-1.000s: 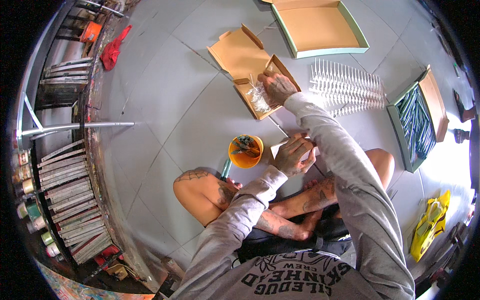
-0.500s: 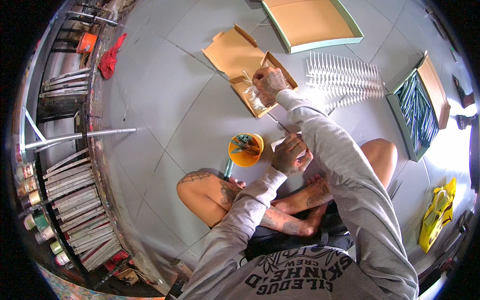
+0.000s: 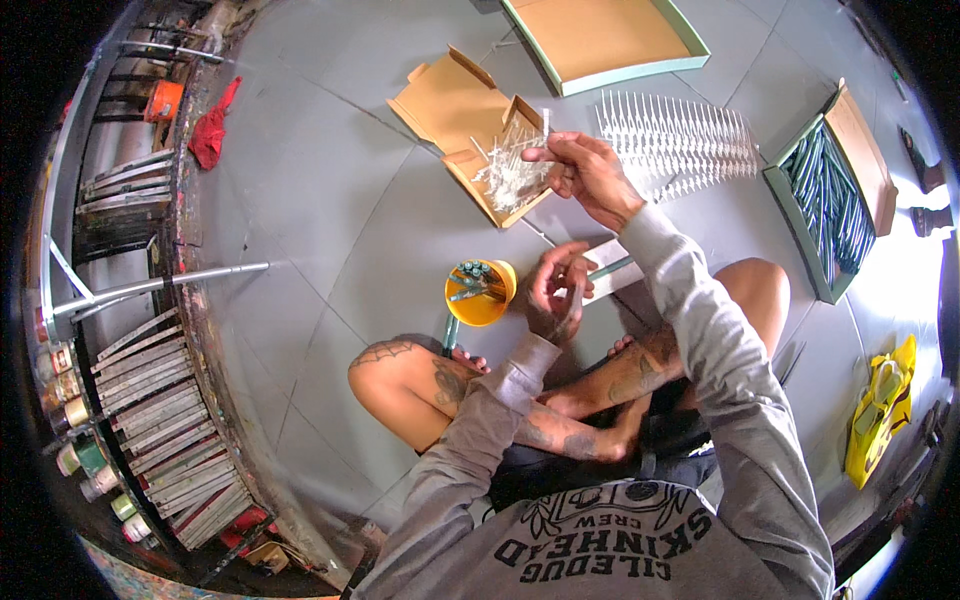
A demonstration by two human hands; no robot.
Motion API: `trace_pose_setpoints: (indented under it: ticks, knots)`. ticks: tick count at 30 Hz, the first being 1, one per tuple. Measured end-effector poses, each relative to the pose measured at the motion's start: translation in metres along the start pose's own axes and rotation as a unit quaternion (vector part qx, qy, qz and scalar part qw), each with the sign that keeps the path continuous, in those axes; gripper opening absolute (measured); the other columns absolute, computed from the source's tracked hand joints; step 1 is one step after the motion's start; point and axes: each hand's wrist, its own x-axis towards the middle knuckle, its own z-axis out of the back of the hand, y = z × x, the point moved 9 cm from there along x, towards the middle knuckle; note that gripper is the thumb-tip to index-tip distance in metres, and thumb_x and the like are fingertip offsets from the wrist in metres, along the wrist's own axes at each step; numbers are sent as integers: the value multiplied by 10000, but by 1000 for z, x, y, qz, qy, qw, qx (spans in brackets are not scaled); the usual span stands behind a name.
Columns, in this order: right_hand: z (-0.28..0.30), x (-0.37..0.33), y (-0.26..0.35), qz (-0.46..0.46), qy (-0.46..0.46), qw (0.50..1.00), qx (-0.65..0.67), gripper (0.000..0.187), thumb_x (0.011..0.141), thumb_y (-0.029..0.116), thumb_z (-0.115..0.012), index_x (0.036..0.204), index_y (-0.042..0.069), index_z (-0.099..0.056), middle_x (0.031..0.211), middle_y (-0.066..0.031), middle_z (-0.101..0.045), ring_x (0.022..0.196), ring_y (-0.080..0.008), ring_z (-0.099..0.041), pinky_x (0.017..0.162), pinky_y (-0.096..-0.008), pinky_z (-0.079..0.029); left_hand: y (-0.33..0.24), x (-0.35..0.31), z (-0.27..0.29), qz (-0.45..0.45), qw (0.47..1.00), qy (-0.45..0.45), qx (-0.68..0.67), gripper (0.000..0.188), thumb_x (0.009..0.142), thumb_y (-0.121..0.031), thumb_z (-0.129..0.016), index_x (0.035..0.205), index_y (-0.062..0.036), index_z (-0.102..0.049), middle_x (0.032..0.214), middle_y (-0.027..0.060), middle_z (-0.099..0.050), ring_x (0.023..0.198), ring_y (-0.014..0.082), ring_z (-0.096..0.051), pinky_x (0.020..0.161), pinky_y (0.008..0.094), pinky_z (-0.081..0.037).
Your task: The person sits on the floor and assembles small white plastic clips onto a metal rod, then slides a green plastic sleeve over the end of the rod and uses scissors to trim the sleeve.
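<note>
My right hand (image 3: pixel 592 180) is just right of a small cardboard box (image 3: pixel 478 203). Its fingers are bent together, and a thin white plastic stick (image 3: pixel 546 120) stands up at them. Loose white plastic pieces (image 3: pixel 515 172) fill the box, some in clear wrap. Nearer to me, my left hand (image 3: pixel 556 292) hovers with loosely curled fingers apart, and I see nothing between them. Beside its fingertips a dark green pen-like tube (image 3: pixel 612 268) lies over a white block (image 3: pixel 604 256), partly hidden by my right sleeve. A yellow cup (image 3: pixel 482 312) left of that hand holds several green tubes (image 3: pixel 478 280).
Rows of white plastic sticks (image 3: pixel 680 145) lie on the tiled floor. An open box (image 3: pixel 828 205) of green tubes stands right, a large shallow tray (image 3: pixel 605 45) at the back. A yellow bag (image 3: pixel 880 412) lies near right; a rack (image 3: pixel 165 420) lines the left.
My right hand has come up out of the small box and turned, with a white stick now at its fingers. My left hand has shifted left and loosened, uncovering the green tube and white block.
</note>
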Motion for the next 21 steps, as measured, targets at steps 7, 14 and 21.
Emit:
trace_pose_setpoints:
  ticks: [7, 14, 21]
  knots:
    - [18, -102, 1, -21, -87, 990, 107, 179, 999, 163, -467, 1059, -4, -487, 1277, -229, -601, 710, -161, -591, 616, -274, -506, 3, 7, -16, 67, 992, -7, -105, 318, 956, -168, -627, 1212, -24, -504, 968, 64, -633, 619, 81, -581, 489, 219, -480]
    - [40, -145, -7, 75, -160, 978, 115, 154, 993, 152, -517, 1057, 20, -469, 1220, -272, -614, 690, -181, -626, 572, -283, -537, 12, -1, -25, 92, 991, 38, -91, 251, 941, -129, -634, 1162, -30, -564, 997, 47, -646, 671, 53, -564, 521, 194, -442]
    - [49, -166, 0, 121, -114, 978, -127, 114, 1037, 133, -494, 1056, 26, -462, 1077, -239, -685, 591, -114, -592, 534, -237, -499, 25, -5, -29, 106, 990, 83, -46, 157, 917, -154, -678, 1003, -24, -660, 788, -19, -663, 616, 6, -503, 543, 184, -391]
